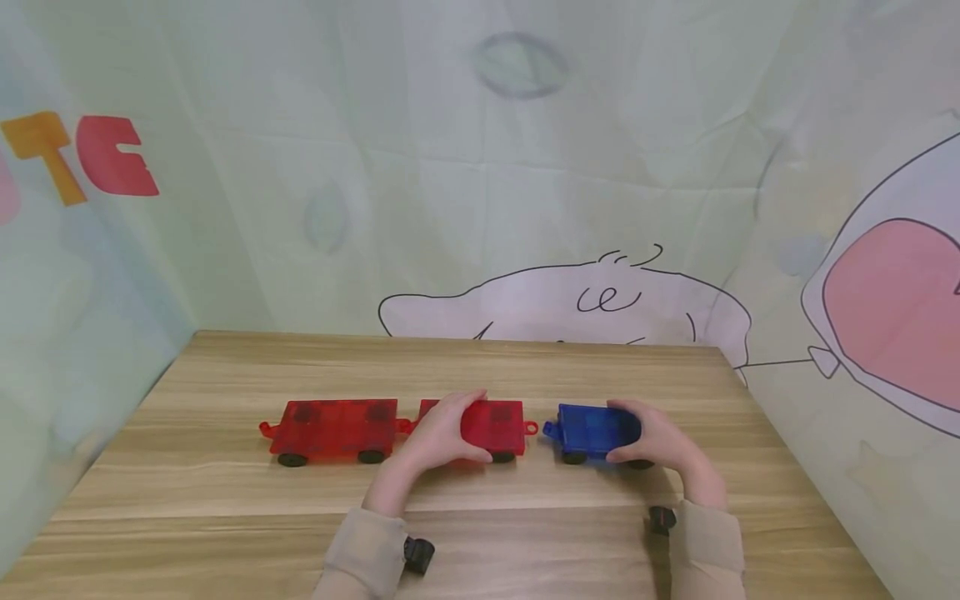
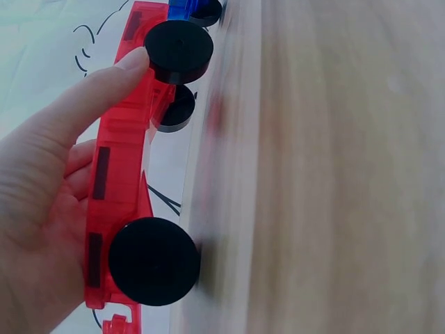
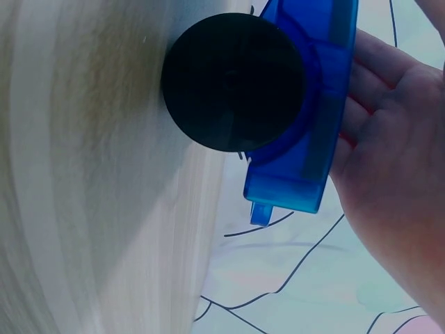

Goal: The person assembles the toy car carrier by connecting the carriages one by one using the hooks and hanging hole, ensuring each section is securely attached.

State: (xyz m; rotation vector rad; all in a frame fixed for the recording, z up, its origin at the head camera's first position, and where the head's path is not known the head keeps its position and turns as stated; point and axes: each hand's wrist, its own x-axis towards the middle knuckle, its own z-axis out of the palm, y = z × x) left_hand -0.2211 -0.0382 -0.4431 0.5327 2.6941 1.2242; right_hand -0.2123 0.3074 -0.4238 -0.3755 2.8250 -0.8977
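My left hand (image 1: 442,435) grips a translucent red toy train car (image 1: 504,425) across its width, thumb along the near side by a black wheel (image 2: 154,261). At that car's left end, a longer red car (image 1: 337,427) is linked by its coupling, with a hook sticking out at its far left. To the right, my right hand (image 1: 662,437) holds a blue car (image 1: 587,427) from its right end, thumb at the near side, fingers over the far side. A small gap separates the red ring (image 1: 532,427) from the blue hook (image 1: 551,430). All the cars stand in one row.
The cars are on a wood-grain table (image 1: 525,517). Behind it hangs a pale printed cloth (image 1: 480,183) meeting the table's back edge. Small black devices sit at the left wrist (image 1: 417,554) and the right wrist (image 1: 662,520).
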